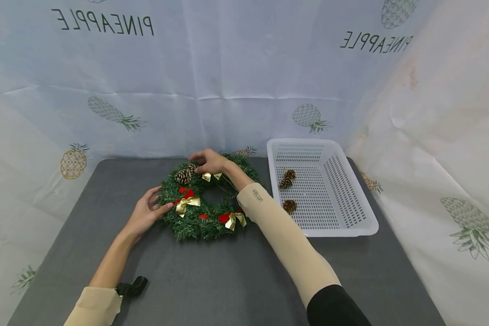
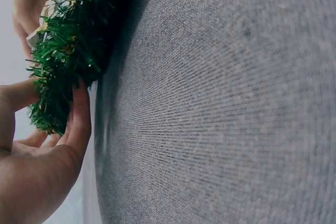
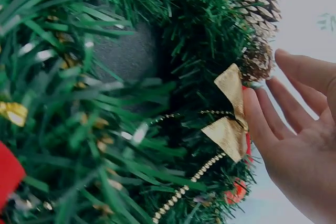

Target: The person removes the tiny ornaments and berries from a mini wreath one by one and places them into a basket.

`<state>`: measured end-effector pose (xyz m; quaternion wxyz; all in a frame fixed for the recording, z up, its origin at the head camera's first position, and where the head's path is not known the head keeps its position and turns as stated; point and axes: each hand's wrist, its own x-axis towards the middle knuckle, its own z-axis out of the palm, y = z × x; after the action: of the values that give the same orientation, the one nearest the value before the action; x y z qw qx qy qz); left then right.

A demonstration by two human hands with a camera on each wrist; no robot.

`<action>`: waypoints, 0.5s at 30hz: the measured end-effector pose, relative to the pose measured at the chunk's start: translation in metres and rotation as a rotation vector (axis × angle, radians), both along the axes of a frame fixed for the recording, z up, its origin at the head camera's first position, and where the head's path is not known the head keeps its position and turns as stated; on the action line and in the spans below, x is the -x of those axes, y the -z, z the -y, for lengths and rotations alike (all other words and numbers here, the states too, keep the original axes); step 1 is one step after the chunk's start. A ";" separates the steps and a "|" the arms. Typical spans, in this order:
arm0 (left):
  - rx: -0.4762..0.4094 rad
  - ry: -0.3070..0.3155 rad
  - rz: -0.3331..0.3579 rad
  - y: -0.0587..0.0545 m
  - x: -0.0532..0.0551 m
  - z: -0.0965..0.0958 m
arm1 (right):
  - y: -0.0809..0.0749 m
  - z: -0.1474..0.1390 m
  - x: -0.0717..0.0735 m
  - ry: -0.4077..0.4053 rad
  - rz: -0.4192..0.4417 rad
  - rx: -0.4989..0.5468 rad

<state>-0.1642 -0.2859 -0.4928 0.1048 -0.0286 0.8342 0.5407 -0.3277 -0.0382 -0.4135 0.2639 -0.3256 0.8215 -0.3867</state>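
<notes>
A green Christmas wreath (image 1: 203,228) with gold and red bows lies on the grey table. At its left edge my left hand (image 1: 146,210) grips the greenery; in the left wrist view the thumb and fingers of that hand (image 2: 47,166) stand on either side of it. My right hand (image 1: 211,161) is over the wreath's far side, next to a small pine cone (image 3: 257,60). Its fingers look loosely extended in the right wrist view, close beside the cone and a gold bow (image 3: 231,116). A larger pine cone (image 1: 183,176) sits to the left.
On the right stands a white perforated basket (image 1: 352,233), with a few brown pine cones (image 1: 290,206) lying inside along its left part. A pineapple-print cloth (image 1: 244,59) hangs behind the grey table (image 1: 212,280). A black strap (image 1: 132,286) is on the left wrist.
</notes>
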 end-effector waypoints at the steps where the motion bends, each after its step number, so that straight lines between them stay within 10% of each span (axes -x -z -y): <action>1: -0.001 0.000 -0.002 0.000 0.000 0.000 | 0.002 0.000 0.000 -0.002 -0.014 -0.011; 15: -0.007 -0.008 -0.010 0.000 -0.001 -0.001 | 0.011 0.005 -0.006 0.005 -0.053 -0.036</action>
<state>-0.1629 -0.2852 -0.4924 0.0986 -0.0288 0.8327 0.5441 -0.3220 -0.0434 -0.4246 0.2469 -0.3287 0.8359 -0.3637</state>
